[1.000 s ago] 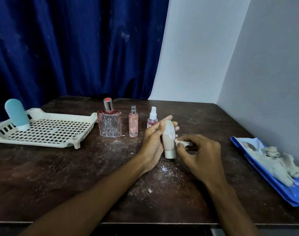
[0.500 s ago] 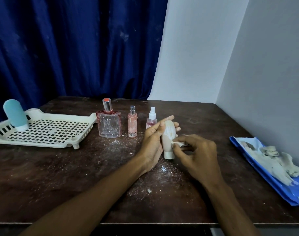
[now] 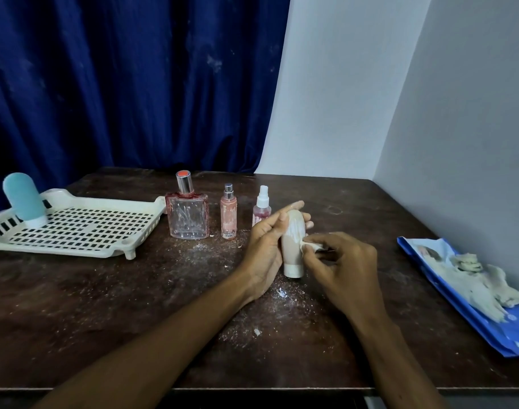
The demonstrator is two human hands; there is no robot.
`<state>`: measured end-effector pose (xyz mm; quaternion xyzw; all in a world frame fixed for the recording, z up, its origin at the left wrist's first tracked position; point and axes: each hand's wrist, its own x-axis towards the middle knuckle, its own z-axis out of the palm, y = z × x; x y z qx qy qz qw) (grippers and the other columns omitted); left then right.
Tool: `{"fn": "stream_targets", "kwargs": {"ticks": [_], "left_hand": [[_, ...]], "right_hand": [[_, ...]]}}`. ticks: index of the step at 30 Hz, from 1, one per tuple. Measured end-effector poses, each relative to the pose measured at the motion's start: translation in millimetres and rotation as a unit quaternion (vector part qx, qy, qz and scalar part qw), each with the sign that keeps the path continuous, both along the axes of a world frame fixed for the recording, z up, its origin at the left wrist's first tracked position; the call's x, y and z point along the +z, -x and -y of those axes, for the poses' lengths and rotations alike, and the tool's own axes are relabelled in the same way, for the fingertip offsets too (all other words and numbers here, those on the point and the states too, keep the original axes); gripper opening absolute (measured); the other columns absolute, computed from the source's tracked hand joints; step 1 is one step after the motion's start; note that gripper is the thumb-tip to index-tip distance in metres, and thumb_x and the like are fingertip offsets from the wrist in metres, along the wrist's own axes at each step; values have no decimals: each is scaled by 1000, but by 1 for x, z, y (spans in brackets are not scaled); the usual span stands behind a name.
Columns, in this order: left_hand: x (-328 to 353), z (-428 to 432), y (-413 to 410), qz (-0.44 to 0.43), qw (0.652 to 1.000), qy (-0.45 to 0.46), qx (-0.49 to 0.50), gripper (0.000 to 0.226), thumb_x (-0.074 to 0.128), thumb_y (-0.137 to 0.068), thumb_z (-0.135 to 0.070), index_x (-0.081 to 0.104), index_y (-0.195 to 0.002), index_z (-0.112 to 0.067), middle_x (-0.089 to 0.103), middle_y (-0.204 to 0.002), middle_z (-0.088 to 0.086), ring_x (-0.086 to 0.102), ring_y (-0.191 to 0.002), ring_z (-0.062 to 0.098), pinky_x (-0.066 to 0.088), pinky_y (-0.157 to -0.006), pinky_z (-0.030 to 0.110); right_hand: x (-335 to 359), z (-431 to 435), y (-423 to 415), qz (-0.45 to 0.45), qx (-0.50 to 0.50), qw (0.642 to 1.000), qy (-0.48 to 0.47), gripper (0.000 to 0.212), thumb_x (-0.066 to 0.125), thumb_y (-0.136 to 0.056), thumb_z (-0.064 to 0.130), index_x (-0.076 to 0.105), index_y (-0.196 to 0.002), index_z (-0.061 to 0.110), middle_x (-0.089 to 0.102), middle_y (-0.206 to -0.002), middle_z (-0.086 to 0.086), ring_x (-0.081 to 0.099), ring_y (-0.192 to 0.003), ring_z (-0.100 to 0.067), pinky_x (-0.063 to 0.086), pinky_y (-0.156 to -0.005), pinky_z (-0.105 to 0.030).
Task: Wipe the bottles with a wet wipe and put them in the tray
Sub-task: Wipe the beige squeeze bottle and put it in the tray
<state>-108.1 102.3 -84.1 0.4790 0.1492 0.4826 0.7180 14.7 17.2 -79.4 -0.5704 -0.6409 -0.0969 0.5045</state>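
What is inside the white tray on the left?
One teal bottle, standing cap down near the left end of the tray. The floor right behind that bottle is covered, so I cannot see it.

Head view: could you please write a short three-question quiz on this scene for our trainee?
1. True or false: the teal bottle stands in the tray.
2. What does the right hand pinch against the beige bottle that the left hand holds? A) a wet wipe B) a sponge C) a brush
3. How many bottles stand on the table outside the tray, in no hand?
Key: 1 true. 2 A. 3 three: the square perfume bottle, the slim pink bottle and the white-capped spray bottle.
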Motion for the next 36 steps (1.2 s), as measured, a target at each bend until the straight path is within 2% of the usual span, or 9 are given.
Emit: {"fn": "stream_targets", "kwargs": {"ticks": [6, 10, 14, 20, 23, 27, 30, 33, 36], "left_hand": [[0, 1, 0, 10, 1000, 6, -2, 37, 43, -101, -22, 58, -132, -8, 65, -121, 16, 63, -114, 23, 54, -97, 43], [0, 2, 0, 3, 1000, -2, -3, 42, 46, -98, -25, 56, -135, -6, 65, -122, 16, 62, -116, 24, 48, -103, 52], [0, 2, 0, 3, 1000, -6, 5, 42, 45, -100, -22, 55, -136, -5, 64, -123, 17, 60, -117, 26, 45, -106, 52], [2, 4, 0, 16, 1000, 2, -8, 38, 40, -104, -17, 54, -136, -4, 62, -125, 19, 59, -117, 26, 60, -81, 38], [3, 5, 0, 16, 1000, 0, -9, 37, 41, -103, -16, 55, -135, -4, 63, -123, 17, 60, -115, 25, 59, -87, 37], [2, 4, -1, 19, 1000, 3, -9, 36, 41, -103, -16, 56, -135, -6, 65, -120, 15, 61, -114, 24, 59, -84, 35], [3, 5, -1, 20, 1000, 6, -15, 35, 41, -104, -16, 57, -134, -7, 65, -120, 14, 61, -114, 23, 61, -80, 40], [2, 5, -1, 19, 1000, 6, -12, 35, 42, -103, -15, 57, -134, -7, 66, -122, 15, 60, -117, 25, 58, -88, 38], [3, 4, 0, 18, 1000, 11, -14, 36, 42, -102, -16, 57, -134, -8, 65, -123, 15, 60, -117, 25, 57, -91, 38]], "right_hand": [[-1, 2, 2, 0, 34, 999, 8, 18, 81, -77, 12, 78, -94, 12, 72, -85, 6, 66, -71, 0, 54, -61, -13], [-1, 0, 0, -3, 6, 1000, -3, 17, 80, -77, 11, 77, -94, 11, 72, -86, 4, 66, -71, 0, 54, -64, -16], [-1, 1, 0, -17, 24, 1000, 4, 18, 82, -74, 9, 79, -91, 13, 72, -83, 7, 66, -71, 0, 54, -61, -15], [-1, 1, 1, -8, 17, 1000, -8, 16, 81, -76, 11, 78, -92, 13, 72, -85, 7, 65, -72, 2, 53, -63, -16], [-1, 1, -1, -17, 17, 1000, 1, 18, 81, -74, 10, 79, -91, 14, 72, -82, 8, 65, -70, 1, 53, -61, -16], [-1, 1, 3, -12, 46, 999, -14, 18, 82, -75, 8, 79, -92, 12, 72, -87, 6, 67, -73, 1, 55, -62, -14], [-1, 0, 2, -11, 24, 999, -21, 17, 81, -77, 10, 78, -93, 11, 72, -87, 5, 66, -73, 0, 56, -63, -19], [-2, 1, -1, -12, 18, 1000, -9, 16, 81, -75, 11, 78, -90, 14, 71, -84, 9, 66, -71, 0, 55, -62, -22], [-1, 2, 2, -11, 45, 999, -9, 17, 82, -74, 8, 78, -90, 13, 72, -86, 9, 66, -75, 2, 53, -63, -12]]}}
